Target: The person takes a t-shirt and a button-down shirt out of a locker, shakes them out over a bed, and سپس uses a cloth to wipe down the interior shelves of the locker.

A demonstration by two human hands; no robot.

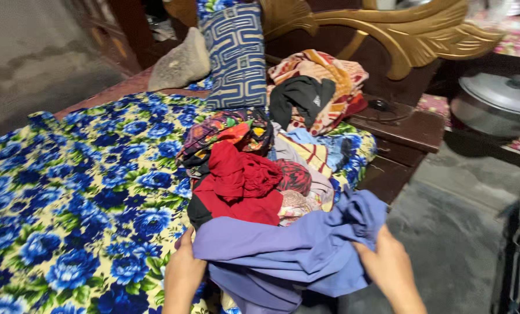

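Left hand: my left hand (183,273) is closed on the near-left edge of the purple garment (295,250), fingers tucked under the cloth, thumb side toward me.
Right hand: my right hand (388,268) is curled shut on the garment's right side, fingers buried in the folds.
Garment place: it lies bunched at the near edge of the bed (68,192), partly hanging off toward me, right between my two hands.
Long axis: it runs left to right, from one hand to the other; the upper right corner rises toward the heap.
Nearer hand: both grip it, about equally close; neither leads.
Just beyond: the pile of clothes (254,168), with a red garment (239,186) on top, touches the purple cloth's far edge.
Further back: a blue patterned pillow (236,55) stands against the carved headboard (388,29); a metal lidded pot (498,102) sits well apart at right.
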